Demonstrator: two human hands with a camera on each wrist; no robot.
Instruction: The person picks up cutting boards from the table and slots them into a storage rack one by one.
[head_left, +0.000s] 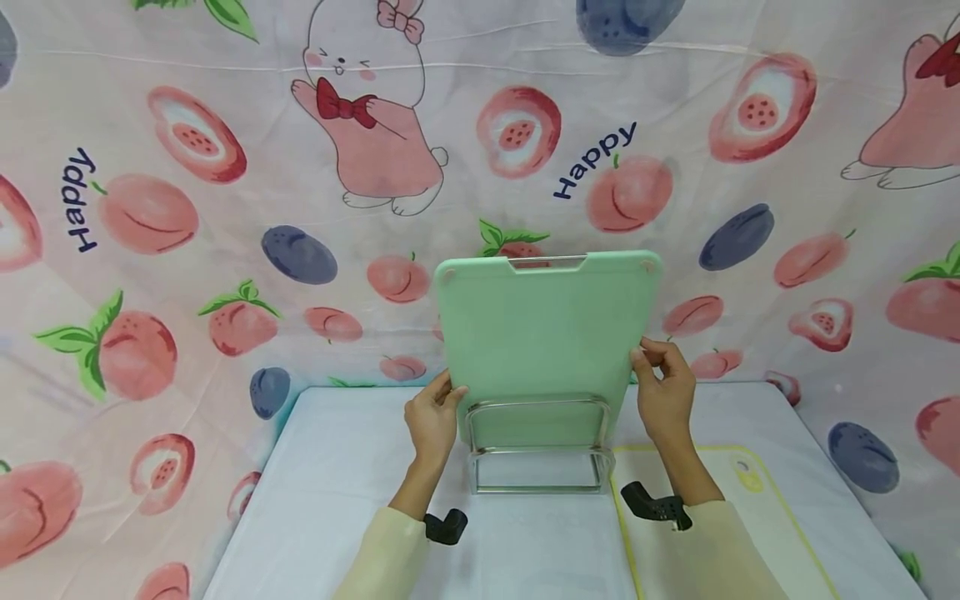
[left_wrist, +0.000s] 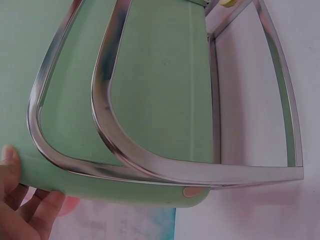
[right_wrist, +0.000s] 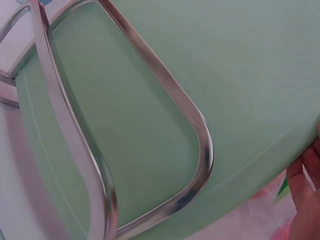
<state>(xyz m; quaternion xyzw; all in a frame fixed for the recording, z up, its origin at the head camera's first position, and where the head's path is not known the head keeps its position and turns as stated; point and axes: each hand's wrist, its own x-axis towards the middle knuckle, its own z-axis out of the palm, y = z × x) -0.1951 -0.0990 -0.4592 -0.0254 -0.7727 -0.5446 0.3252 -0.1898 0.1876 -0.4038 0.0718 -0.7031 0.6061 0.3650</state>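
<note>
A light green cutting board point(head_left: 540, 337) stands upright in a shiny metal rack point(head_left: 536, 489), its cut-out handle at the top. My left hand point(head_left: 435, 421) pinches the board's left edge low down, thumb on the near face and fingers behind. Higher up on the opposite edge, my right hand point(head_left: 670, 396) grips the board between thumb and fingers. In the left wrist view, the rack's bent bars point(left_wrist: 102, 105) cross in front of the board's lower part. The right wrist view shows fingers point(right_wrist: 302, 182) at the board's edge, partly cut off by the frame.
A second cutting board point(head_left: 720, 533), pale with a yellow rim, lies flat on the white table point(head_left: 337, 483) at the right, partly under my right forearm. Behind the table hangs a cloth point(head_left: 457, 50) printed with fruit and rabbits.
</note>
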